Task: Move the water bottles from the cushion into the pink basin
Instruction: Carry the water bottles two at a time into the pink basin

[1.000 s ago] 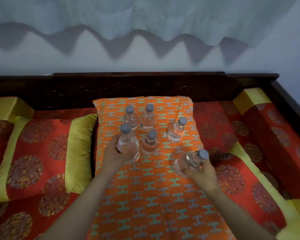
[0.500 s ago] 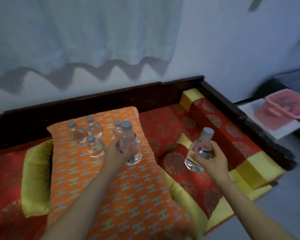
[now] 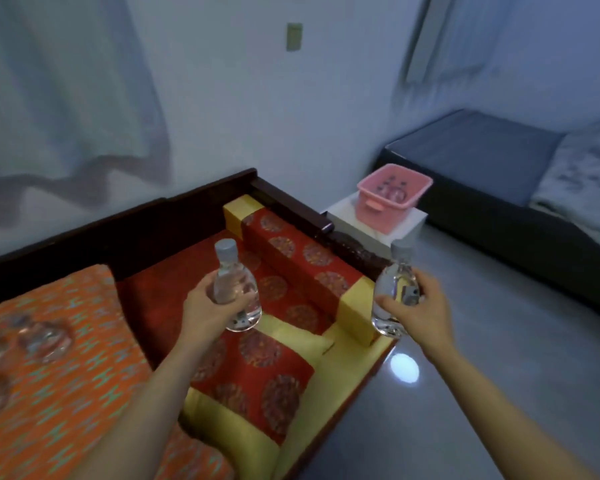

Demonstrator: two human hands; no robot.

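pink basin (image 3: 392,197) now nearer, both bottles lifted

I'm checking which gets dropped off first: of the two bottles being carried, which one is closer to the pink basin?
The bottle in the right hand; it is held out over the floor, nearer the pink basin than the left hand's bottle above the sofa.

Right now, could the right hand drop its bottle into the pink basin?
Probably not yet. The right hand holds its water bottle well short of the pink basin, which sits on a white stand beyond the sofa's wooden armrest. Nothing blocks the way.
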